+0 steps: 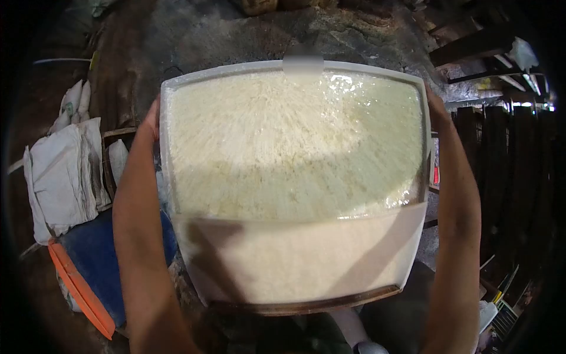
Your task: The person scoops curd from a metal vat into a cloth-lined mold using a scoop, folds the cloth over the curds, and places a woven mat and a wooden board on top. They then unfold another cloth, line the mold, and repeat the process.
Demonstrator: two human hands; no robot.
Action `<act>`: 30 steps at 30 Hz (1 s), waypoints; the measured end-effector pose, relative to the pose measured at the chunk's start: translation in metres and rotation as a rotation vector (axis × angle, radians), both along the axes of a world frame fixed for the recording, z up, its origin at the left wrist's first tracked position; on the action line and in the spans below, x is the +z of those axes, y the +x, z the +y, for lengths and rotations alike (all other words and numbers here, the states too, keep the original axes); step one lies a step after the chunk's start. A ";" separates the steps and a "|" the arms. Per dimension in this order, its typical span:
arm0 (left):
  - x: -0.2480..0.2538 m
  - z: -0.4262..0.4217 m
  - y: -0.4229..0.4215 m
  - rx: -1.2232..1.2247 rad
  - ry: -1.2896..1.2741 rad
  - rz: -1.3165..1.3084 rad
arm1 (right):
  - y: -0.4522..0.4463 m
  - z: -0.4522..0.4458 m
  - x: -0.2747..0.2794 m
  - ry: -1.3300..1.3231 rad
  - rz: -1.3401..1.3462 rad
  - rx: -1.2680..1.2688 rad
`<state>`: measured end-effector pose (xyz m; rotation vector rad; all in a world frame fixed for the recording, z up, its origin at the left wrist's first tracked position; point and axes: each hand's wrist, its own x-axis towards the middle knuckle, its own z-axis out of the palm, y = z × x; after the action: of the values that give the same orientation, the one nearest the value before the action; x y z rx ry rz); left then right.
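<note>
A wide, white-walled tray [300,259] fills the middle of the head view, its near lower edge dark brown. Inside spreads a wet, cream-coloured grainy layer [265,141], streaked outward, with shiny liquid at the far right and near right; I cannot tell what it is. My left hand [154,121] grips the tray's left side, mostly hidden behind the rim. On the opposite side my right hand [435,109] holds the right wall, its fingers largely out of sight. Both forearms reach up along the tray's sides.
White sacks [62,177] are stacked at the left, above a blue container [94,251] and an orange edge piece [82,289]. Dark upright slats [513,165] stand at the right. Dark, wet-looking ground [224,41] lies beyond the tray.
</note>
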<state>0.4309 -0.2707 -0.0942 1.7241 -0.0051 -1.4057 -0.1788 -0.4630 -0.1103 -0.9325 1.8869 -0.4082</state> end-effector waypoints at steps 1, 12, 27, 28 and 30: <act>-0.010 -0.012 0.006 -0.051 0.012 0.026 | 0.006 -0.013 -0.006 0.018 -0.024 0.003; -0.036 -0.099 0.111 0.278 -0.246 -0.376 | -0.036 -0.142 -0.004 -0.806 0.109 0.314; 0.084 -0.090 0.094 -0.351 0.046 -1.100 | 0.028 -0.071 0.133 -0.917 0.929 0.286; 0.074 -0.093 0.109 -0.081 -0.132 -0.904 | 0.021 -0.071 0.141 -1.003 0.812 0.175; 0.078 -0.082 0.128 0.216 -0.575 -0.538 | 0.004 -0.070 0.159 -1.060 0.487 -0.045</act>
<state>0.5590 -0.3527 -0.0162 1.4999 -0.4594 -0.6592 -0.1753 -0.5328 0.0489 -1.7916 2.0987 -1.3861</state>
